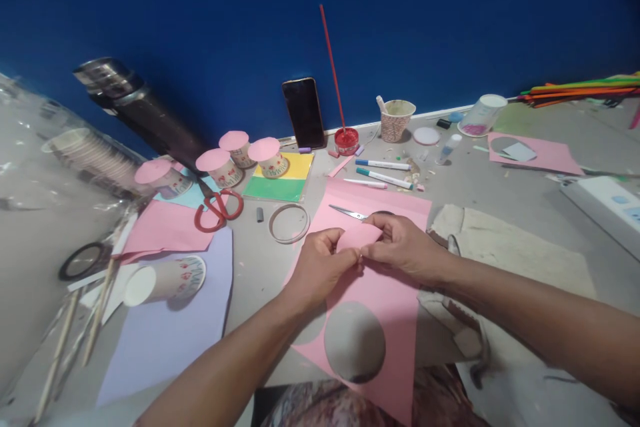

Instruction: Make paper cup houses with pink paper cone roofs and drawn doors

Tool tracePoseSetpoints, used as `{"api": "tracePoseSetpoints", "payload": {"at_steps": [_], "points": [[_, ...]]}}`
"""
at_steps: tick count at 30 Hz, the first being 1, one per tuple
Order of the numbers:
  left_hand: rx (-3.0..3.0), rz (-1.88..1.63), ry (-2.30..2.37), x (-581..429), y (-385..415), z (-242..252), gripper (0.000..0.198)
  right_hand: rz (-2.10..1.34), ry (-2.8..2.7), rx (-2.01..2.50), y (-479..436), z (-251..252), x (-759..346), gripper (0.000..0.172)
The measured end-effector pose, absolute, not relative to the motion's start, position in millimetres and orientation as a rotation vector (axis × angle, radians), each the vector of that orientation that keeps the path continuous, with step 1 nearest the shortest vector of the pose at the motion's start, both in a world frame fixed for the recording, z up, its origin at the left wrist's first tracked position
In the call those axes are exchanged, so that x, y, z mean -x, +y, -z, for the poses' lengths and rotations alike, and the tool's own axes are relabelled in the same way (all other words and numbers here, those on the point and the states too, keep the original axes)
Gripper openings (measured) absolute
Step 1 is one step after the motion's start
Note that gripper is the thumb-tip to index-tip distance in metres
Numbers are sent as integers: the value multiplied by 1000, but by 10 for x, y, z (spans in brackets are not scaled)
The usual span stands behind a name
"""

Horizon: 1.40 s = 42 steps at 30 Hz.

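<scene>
Both hands (316, 265) (406, 248) pinch pink ppr (358, 237); cup ltrs (197, 273) unclear.

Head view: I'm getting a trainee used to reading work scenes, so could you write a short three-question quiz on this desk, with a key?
1. Multiple choice: what do the left hand and right hand hold between them?
A. a marker
B. a piece of pink paper
C. a black flask

2. True or false: the phone leans upright against the blue wall.

3. Count: how many cups have a pink round on top?

Key: 1. B; 2. true; 3. four.
</scene>
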State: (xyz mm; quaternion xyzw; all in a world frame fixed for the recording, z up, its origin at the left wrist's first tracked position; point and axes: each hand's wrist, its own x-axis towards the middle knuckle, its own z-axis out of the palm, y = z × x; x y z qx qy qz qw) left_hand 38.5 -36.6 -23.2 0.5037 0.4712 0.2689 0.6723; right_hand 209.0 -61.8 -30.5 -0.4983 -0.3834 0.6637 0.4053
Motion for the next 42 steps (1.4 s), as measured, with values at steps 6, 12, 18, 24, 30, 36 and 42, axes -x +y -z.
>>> {"api": "tracePoseSetpoints", "payload": {"at_steps": [6,12,18,24,30,36,42], "points": [[-1193,-605,1037,-341,-324,215,9,-1667,-1027,1289,-598,250,-2216,24],[-1155,-611,999,-317,-306,264,10,-1191,-1306,1406,-635,259,-2287,31],[-1152,-610,965,-319,-321,273,22,-725,-1692,1237,-596,378,-2331,5],[-936,-656,765,-311,-291,318,43,-597,-1818,1148,-589,489,-2370,13],[-822,-637,838,-283,-242,235,41,-438,-1928,1078,-545,513,-2444,22],[-949,-722,924,-276,-241,239,38,-362,-1937,1077,-489,496,-2500,24],[-831,-780,968,-311,-200,361,38,-257,-2064,1053,-518,494,-2505,20]]}}
